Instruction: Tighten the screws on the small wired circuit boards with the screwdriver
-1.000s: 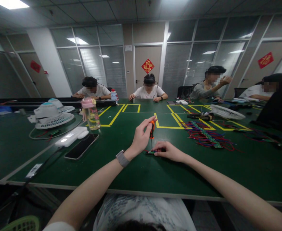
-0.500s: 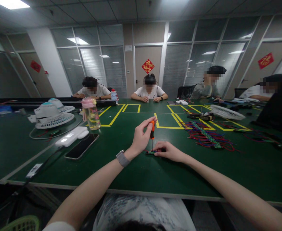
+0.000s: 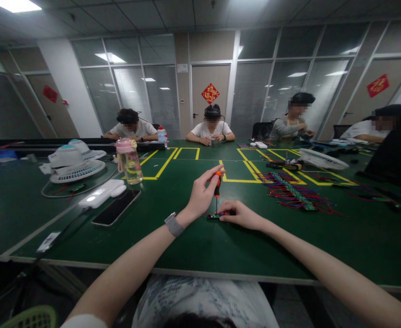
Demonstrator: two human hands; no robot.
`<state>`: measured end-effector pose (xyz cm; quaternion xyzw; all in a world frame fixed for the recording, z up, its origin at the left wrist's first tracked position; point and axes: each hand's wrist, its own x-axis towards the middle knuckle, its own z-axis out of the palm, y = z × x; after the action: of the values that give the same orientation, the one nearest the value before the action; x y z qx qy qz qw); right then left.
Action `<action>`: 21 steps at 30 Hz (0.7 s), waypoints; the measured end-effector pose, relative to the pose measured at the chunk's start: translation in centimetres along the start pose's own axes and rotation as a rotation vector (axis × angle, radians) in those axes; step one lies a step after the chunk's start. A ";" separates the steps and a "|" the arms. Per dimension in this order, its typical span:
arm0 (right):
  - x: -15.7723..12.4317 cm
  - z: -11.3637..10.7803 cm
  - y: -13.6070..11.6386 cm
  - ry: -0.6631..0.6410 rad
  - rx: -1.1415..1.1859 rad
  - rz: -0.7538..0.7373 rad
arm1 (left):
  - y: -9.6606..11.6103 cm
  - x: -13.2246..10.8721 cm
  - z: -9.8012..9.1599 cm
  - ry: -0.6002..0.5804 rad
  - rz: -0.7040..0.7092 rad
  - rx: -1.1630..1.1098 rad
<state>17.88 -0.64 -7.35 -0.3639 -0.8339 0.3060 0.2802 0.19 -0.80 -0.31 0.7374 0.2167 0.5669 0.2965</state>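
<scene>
My left hand, with a watch on its wrist, is closed round the orange handle of a small screwdriver held upright. The screwdriver's tip rests on a small green circuit board lying on the green table. My right hand lies just right of the board, its fingers pinched on the board's edge and pressing it to the table. Thin red wires stick out from under the board.
A black phone and a white device lie to the left, with a pink-capped bottle and white fans behind. A heap of red and blue wired boards lies to the right. Several people sit at the far side.
My hands stay in place; the left fingers shift slightly on the screwdriver handle. A person at the far right lowered a raised arm.
</scene>
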 end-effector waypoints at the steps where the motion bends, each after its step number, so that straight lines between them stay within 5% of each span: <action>1: 0.0 0.0 0.0 0.000 0.000 0.001 | 0.1 0.0 0.0 0.010 0.006 0.024; 21: 0.0 -0.1 -0.2 -0.010 -0.016 -0.008 | -0.2 -0.2 -0.2 0.110 0.071 0.141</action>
<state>17.83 -0.72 -7.13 -0.3614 -0.8390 0.3002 0.2745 -0.01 -0.76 -0.49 0.7314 0.2458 0.6002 0.2110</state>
